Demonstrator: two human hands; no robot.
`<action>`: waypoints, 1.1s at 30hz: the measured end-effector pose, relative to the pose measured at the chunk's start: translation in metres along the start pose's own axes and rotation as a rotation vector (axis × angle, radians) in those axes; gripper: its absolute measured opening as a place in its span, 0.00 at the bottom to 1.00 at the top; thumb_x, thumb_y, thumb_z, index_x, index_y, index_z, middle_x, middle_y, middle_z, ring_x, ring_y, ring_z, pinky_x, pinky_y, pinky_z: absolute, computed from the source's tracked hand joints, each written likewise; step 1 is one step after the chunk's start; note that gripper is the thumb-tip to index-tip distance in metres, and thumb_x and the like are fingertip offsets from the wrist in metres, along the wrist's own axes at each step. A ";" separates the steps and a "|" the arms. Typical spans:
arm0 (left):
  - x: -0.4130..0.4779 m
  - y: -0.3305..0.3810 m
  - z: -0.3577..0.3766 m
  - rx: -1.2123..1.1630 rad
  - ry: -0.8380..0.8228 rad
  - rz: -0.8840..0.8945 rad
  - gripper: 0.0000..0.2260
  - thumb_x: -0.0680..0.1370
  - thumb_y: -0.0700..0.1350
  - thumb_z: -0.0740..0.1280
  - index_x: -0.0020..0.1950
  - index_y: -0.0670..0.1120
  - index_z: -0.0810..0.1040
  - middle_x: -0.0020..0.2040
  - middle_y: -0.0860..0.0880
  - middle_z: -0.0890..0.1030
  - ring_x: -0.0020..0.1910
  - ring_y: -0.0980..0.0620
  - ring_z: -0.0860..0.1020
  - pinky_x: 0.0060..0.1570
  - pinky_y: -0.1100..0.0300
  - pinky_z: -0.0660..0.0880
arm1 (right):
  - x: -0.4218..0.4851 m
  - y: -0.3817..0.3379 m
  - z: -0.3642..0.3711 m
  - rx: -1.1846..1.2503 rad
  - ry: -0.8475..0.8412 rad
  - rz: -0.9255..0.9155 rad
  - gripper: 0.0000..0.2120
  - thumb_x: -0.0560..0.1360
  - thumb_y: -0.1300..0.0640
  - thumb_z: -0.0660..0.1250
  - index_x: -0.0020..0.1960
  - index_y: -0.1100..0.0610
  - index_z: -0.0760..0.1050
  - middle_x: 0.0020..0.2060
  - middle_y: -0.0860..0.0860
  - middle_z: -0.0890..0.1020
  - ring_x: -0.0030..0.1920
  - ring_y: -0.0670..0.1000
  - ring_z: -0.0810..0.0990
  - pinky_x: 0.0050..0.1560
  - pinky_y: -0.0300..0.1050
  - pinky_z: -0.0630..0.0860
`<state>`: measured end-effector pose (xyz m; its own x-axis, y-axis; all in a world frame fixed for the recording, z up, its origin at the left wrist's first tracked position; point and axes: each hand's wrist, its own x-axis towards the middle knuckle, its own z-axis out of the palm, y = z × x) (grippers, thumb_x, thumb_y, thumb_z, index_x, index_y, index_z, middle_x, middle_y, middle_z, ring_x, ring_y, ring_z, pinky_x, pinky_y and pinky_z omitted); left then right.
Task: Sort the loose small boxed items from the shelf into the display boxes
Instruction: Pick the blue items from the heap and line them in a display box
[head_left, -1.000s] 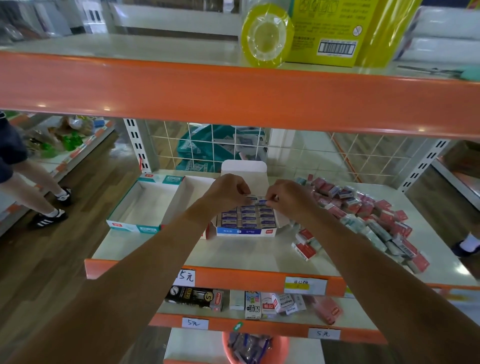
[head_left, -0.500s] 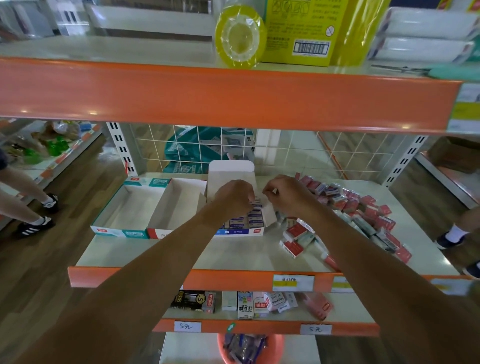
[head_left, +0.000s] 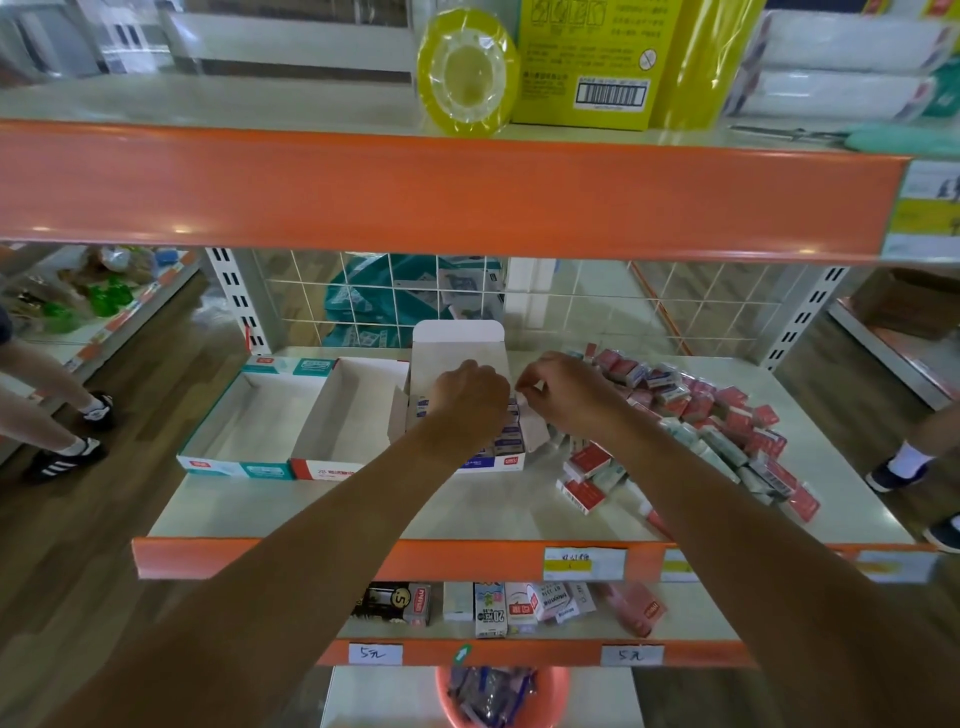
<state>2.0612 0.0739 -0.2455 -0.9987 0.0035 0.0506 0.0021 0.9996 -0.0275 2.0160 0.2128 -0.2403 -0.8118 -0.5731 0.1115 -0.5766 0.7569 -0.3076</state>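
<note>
The blue display box (head_left: 500, 460) stands mid-shelf with its white lid flap (head_left: 457, 343) upright, holding rows of small blue boxes. My left hand (head_left: 470, 395) is curled down over those rows, and its fingertips are hidden. Just right of it, my right hand (head_left: 563, 392) pinches the top of the box's white side flap (head_left: 535, 428) between thumb and forefinger. A heap of loose small boxes (head_left: 717, 431), red and pale, lies to the right. Two empty display boxes sit to the left, one red-fronted (head_left: 353, 415) and one teal (head_left: 249, 415).
The orange shelf lip (head_left: 332, 558) runs along the front, and an upper orange shelf (head_left: 415, 192) hangs overhead with yellow tape and packages. A wire grid backs the shelf. People's legs stand at the far left (head_left: 62, 415) and far right (head_left: 914, 457). A lower shelf holds more boxes.
Both hands were pinching a small box above the rows. My right hand has shifted to the box's right side flap, and my left has sunk onto the rows.
</note>
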 end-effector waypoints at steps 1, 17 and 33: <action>0.000 0.001 -0.001 0.015 -0.009 -0.001 0.13 0.78 0.52 0.66 0.59 0.46 0.78 0.54 0.48 0.79 0.49 0.50 0.75 0.54 0.55 0.75 | -0.001 0.000 0.000 -0.005 -0.002 0.007 0.10 0.79 0.56 0.62 0.56 0.56 0.80 0.52 0.52 0.80 0.48 0.52 0.79 0.51 0.47 0.76; 0.000 0.020 -0.012 -0.061 0.152 0.073 0.09 0.79 0.45 0.63 0.59 0.47 0.76 0.55 0.47 0.77 0.52 0.49 0.75 0.52 0.55 0.75 | -0.043 0.029 -0.014 -0.304 0.159 0.072 0.14 0.77 0.51 0.63 0.62 0.51 0.77 0.58 0.52 0.79 0.56 0.55 0.77 0.54 0.52 0.77; 0.007 0.094 -0.024 -0.109 0.172 0.245 0.11 0.78 0.39 0.59 0.58 0.43 0.76 0.54 0.44 0.76 0.54 0.46 0.74 0.48 0.53 0.72 | -0.103 0.079 -0.045 -0.395 0.100 0.390 0.17 0.79 0.45 0.58 0.65 0.49 0.70 0.61 0.51 0.75 0.62 0.55 0.73 0.59 0.52 0.69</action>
<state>2.0560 0.1684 -0.2237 -0.9447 0.2397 0.2240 0.2561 0.9655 0.0470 2.0498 0.3455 -0.2339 -0.9653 -0.2095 0.1556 -0.2072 0.9778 0.0314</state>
